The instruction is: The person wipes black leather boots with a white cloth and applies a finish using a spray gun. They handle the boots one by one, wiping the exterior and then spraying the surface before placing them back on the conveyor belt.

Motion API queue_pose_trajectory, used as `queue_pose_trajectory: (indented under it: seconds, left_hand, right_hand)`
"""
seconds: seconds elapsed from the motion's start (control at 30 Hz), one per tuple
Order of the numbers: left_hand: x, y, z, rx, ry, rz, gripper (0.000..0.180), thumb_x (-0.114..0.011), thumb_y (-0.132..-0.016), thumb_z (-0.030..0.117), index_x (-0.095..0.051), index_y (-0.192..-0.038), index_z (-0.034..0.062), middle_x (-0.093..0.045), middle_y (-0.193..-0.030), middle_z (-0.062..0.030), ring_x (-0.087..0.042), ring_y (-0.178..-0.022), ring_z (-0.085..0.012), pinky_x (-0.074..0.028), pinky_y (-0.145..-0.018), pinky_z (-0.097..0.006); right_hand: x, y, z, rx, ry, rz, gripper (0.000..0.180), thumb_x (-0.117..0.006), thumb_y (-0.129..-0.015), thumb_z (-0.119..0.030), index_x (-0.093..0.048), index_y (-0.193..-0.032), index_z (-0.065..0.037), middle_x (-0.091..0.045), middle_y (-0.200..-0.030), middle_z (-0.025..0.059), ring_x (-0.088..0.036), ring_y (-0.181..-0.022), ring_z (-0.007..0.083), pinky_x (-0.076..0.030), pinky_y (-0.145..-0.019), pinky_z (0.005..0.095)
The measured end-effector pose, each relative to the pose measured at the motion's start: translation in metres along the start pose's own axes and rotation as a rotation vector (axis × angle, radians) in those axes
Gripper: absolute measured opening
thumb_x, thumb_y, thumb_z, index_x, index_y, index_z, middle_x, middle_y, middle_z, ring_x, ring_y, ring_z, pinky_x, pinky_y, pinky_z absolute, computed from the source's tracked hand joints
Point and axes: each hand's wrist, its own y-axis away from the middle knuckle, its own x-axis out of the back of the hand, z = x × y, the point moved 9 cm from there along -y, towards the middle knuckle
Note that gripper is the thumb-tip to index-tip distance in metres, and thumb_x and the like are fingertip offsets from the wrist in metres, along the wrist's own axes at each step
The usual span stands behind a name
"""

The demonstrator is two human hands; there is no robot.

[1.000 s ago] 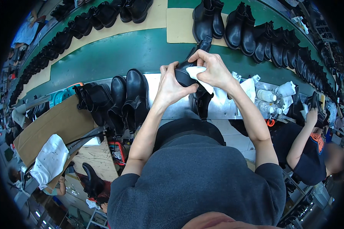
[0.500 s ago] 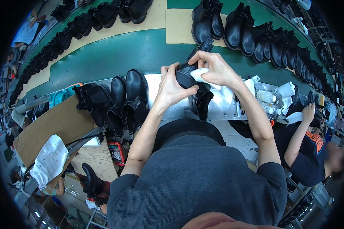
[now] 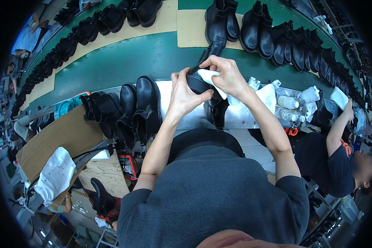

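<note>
Above the bench's middle, my left hand [image 3: 185, 96] grips a black boot [image 3: 200, 76] by its toe while my right hand [image 3: 227, 76] pinches a white cloth [image 3: 211, 80] against it, mid-wipe; next, I judge, comes turning the boot to reach unwiped leather.

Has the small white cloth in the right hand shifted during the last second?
Yes. The small white cloth slid left along the held black leather boot, away from the clear plastic bottles.

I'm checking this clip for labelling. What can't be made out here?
Head view only:
- black boot: its toe is covered by the left hand, right hand and white cloth.
- second boot: partly behind the forearms.
- bottles: too small to identify contents.
</note>
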Motion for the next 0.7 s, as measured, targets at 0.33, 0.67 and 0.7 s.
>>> queue_pose_trajectory:
  seconds: [0.33, 0.67, 0.7]
  left_hand:
    - [0.015, 0.004, -0.002, -0.064, 0.020, 0.059, 0.092, -0.084, -0.057, 0.031, -0.044, -0.128, -0.0101, -0.046, -0.118, -0.0241, -0.052, -0.111, -0.0348, -0.044, -0.097, -0.040]
    - [0.008, 0.000, -0.037, 0.121, 0.273, -0.017, 0.090, -0.086, -0.061, 0.024, -0.042, -0.131, -0.0110, -0.047, -0.118, -0.0182, -0.056, -0.104, -0.0246, -0.050, -0.086, -0.033]
    - [0.006, 0.000, -0.034, 0.138, 0.296, -0.028, 0.090, -0.086, -0.061, 0.024, -0.041, -0.131, -0.0114, -0.047, -0.117, -0.0177, -0.056, -0.103, -0.0241, -0.050, -0.085, -0.032]
  right_hand:
    - [0.036, 0.165, 0.208, -0.635, -0.018, 0.203, 0.030, -0.054, -0.087, -0.018, -0.063, -0.108, 0.001, -0.066, -0.077, 0.0145, -0.067, -0.084, 0.0225, -0.051, -0.078, 0.0308]
    - [0.085, 0.233, 0.202, -0.852, 0.751, 0.324, 0.064, -0.080, -0.065, -0.020, -0.052, -0.116, 0.007, -0.055, -0.110, 0.0230, -0.050, -0.106, 0.0386, -0.047, -0.089, 0.0454]
    - [0.084, 0.245, 0.210, -0.957, 0.739, 0.254, 0.067, -0.080, -0.066, -0.020, -0.049, -0.121, 0.002, -0.054, -0.111, 0.0206, -0.049, -0.108, 0.0379, -0.047, -0.088, 0.0470]
